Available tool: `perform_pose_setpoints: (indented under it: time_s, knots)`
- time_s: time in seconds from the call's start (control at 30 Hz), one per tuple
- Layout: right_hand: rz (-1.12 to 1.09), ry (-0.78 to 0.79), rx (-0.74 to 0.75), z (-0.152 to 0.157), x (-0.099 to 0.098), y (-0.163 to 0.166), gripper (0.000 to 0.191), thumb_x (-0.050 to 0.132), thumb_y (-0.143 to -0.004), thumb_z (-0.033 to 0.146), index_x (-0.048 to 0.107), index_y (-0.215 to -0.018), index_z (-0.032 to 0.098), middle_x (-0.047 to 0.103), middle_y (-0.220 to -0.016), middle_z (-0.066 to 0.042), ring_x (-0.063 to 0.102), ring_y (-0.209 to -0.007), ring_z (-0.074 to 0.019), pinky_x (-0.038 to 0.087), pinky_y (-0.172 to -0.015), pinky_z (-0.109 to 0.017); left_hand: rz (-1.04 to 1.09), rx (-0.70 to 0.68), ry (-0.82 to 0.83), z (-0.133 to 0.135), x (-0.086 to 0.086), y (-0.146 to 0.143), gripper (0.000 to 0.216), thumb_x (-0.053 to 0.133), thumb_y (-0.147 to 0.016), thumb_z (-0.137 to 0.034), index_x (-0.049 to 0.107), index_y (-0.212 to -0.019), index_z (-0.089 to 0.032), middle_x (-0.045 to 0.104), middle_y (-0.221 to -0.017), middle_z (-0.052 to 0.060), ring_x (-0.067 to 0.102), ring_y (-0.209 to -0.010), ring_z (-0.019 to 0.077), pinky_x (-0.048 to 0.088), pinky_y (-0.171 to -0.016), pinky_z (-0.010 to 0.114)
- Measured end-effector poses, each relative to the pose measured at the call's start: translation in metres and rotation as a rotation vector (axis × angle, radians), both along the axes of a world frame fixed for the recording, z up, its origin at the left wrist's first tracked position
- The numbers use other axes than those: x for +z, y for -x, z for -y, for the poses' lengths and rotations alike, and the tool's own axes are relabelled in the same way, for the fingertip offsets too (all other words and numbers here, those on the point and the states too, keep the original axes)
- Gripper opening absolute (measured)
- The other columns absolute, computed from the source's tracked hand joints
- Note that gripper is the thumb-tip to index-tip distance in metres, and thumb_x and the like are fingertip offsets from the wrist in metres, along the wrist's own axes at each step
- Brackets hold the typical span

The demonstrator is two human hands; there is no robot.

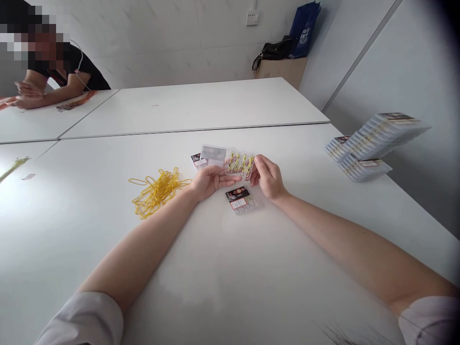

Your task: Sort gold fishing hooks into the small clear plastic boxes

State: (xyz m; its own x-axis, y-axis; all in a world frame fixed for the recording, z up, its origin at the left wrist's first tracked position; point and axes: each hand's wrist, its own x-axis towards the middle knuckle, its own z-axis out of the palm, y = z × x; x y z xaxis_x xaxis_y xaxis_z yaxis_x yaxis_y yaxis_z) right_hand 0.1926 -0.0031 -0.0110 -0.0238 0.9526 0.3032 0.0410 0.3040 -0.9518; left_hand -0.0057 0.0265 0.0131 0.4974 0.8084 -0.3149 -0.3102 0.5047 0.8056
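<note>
An opened clear plastic case (227,161) is held up over the table, its lid (213,153) folded out to the left. Several fishing hooks with yellow cord (244,164) lie side by side in its right half. My left hand (210,183) grips the case from below, fingers under it. At the right edge, my right hand (269,177) pinches the case between thumb and fingers. Just below lies a closed clear hook case (241,200) with a black label and white sticker. Another labelled case (196,159) is partly hidden behind the lid.
A heap of yellow loops (158,191) lies left of my left forearm. Stacked clear cases (381,139) stand at the table's right edge. Across the white table (201,108), a person (72,74) leans on their arms. A blue bag (304,29) sits on a cardboard box (280,68).
</note>
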Motion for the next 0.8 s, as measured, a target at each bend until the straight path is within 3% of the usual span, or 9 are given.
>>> perform_pose_setpoints:
  time_s: [0.5, 0.8]
  knots:
    - [0.020, 0.021, -0.021, -0.0016, 0.0010, -0.0003, 0.053, 0.051, -0.091, 0.073, 0.050, -0.070, 0.024, 0.061, -0.059, 0.001, 0.054, -0.045, -0.0142, 0.043, -0.046, -0.030, -0.012, -0.056, -0.058, -0.0017, -0.0059, 0.0005, 0.023, 0.052, -0.083, -0.010, 0.073, -0.090, -0.006, 0.079, -0.089, 0.019, 0.078, -0.088, 0.0238, 0.060, -0.085, 0.030]
    - [0.020, 0.031, -0.021, -0.0019, -0.0010, -0.0004, 0.053, 0.051, -0.091, 0.074, 0.051, -0.070, 0.024, 0.061, -0.059, 0.001, 0.053, -0.045, -0.0143, 0.043, -0.046, -0.030, -0.015, -0.057, -0.063, -0.0017, -0.0072, 0.0012, 0.024, 0.052, -0.085, -0.009, 0.073, -0.097, -0.005, 0.079, -0.091, 0.019, 0.078, -0.089, 0.0239, 0.060, -0.086, 0.030]
